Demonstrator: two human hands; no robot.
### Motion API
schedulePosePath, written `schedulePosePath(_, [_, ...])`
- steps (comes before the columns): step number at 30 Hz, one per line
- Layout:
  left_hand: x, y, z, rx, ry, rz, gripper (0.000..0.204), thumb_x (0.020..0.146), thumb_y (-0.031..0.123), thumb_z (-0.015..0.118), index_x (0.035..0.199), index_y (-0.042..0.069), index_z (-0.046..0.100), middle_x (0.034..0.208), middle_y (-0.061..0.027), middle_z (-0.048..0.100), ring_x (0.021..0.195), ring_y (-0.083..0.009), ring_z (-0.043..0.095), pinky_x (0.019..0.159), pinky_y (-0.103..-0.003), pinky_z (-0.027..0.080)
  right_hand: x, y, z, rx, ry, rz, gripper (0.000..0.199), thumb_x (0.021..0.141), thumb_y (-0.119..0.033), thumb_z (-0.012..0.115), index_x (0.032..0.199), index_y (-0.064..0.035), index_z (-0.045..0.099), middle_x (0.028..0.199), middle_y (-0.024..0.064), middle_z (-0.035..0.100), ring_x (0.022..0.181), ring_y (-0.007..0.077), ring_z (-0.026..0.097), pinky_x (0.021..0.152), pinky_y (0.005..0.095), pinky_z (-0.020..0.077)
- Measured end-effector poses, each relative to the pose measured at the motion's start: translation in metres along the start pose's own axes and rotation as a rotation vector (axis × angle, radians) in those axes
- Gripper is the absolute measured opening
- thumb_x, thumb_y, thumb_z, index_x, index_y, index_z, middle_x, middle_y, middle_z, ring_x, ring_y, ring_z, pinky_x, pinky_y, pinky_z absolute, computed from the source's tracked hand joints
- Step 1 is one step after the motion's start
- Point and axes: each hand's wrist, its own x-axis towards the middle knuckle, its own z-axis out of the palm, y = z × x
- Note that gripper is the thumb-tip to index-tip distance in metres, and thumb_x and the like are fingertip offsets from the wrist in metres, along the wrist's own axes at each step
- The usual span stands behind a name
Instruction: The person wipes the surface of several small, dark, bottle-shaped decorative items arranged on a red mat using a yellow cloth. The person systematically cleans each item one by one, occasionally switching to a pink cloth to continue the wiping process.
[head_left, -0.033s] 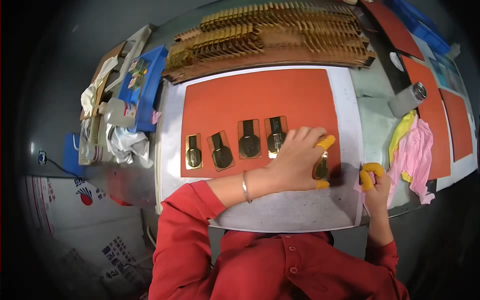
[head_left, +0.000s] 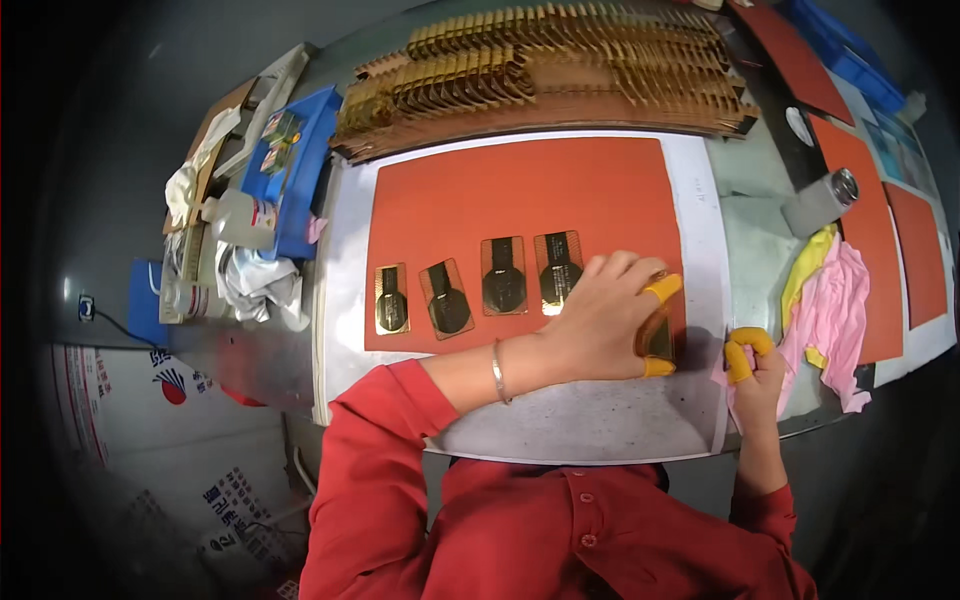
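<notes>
A: Where is the mat [head_left: 520, 185] placed?

B: It is laid on the backing sheet [head_left: 345, 250], at the bench centre. Four flat parts are set in a row along its near edge: first part [head_left: 391, 299], second part [head_left: 446, 298], third part [head_left: 503, 275], fourth part [head_left: 559, 271], running from 9 o'clock toward 3 o'clock.

A: And the hands?

B: The left hand [head_left: 600, 315] is rested on the mat at 3 o'clock of the fourth part, with a fifth part [head_left: 657, 338] under its fingers. The right hand [head_left: 755, 370] is positioned off the mat, at 3 o'clock of the left hand.

A: Surroundings?

B: A stack of parts [head_left: 540, 70] is lined up at 12 o'clock of the mat. A tray [head_left: 295, 170] is found at 10 o'clock, cloths [head_left: 830, 300] at 3 o'clock.
</notes>
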Motion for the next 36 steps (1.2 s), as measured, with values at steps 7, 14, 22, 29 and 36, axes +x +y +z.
schedulePosePath(7, [0.004,-0.017,0.026,-0.277,0.225,-0.043,0.082,0.061,0.032,0.082,0.124,-0.002,0.042,0.130,-0.0191,0.039,0.119,-0.0366,0.040,0.100,-0.040,0.035,0.003,0.009,-0.004,0.032,0.012,0.014,0.008,0.086,-0.005,0.061,0.093,-0.0030,0.059,0.068,-0.0019,0.053,0.054,0.0027,0.043,0.048,0.0175,0.0331])
schedulePosePath(14, [-0.042,-0.047,-0.018,0.270,0.084,-0.343,0.094,0.058,0.038,0.083,0.130,-0.004,0.038,0.131,-0.0209,0.037,0.123,-0.0377,0.035,0.106,-0.060,0.013,0.005,0.002,-0.002,-0.008,0.045,0.076,0.010,0.086,-0.007,0.062,0.095,-0.0036,0.059,0.069,-0.0019,0.053,0.052,0.0023,0.041,0.046,0.0173,0.0322])
schedulePosePath(22, [-0.037,-0.041,-0.018,0.217,0.153,-0.231,0.081,0.056,0.032,0.082,0.122,-0.002,0.049,0.117,-0.0160,0.045,0.108,-0.0291,0.044,0.088,-0.040,0.034,0.001,0.009,-0.006,0.007,0.074,0.043,0.007,0.088,-0.005,0.059,0.095,-0.0033,0.058,0.071,-0.0027,0.052,0.055,0.0013,0.042,0.051,0.0165,0.0343])
schedulePosePath(29, [-0.038,-0.028,-0.013,-0.095,0.269,-0.029,0.072,0.062,0.030,0.080,0.119,-0.001,0.049,0.124,-0.0163,0.045,0.114,-0.0339,0.044,0.097,-0.041,0.035,0.001,0.009,-0.003,0.003,0.120,0.064,0.006,0.088,-0.006,0.059,0.094,-0.0030,0.058,0.071,-0.0038,0.050,0.055,0.0014,0.042,0.054,0.0167,0.0382])
schedulePosePath(36, [-0.075,-0.060,-0.055,0.136,0.059,-0.247,0.094,0.054,0.034,0.085,0.130,0.003,0.040,0.137,-0.0195,0.036,0.124,-0.0362,0.035,0.106,-0.048,0.024,0.003,0.002,0.002,0.005,0.087,0.057,0.008,0.088,-0.005,0.060,0.095,-0.0029,0.058,0.068,-0.0013,0.052,0.051,0.0033,0.041,0.047,0.0184,0.0318])
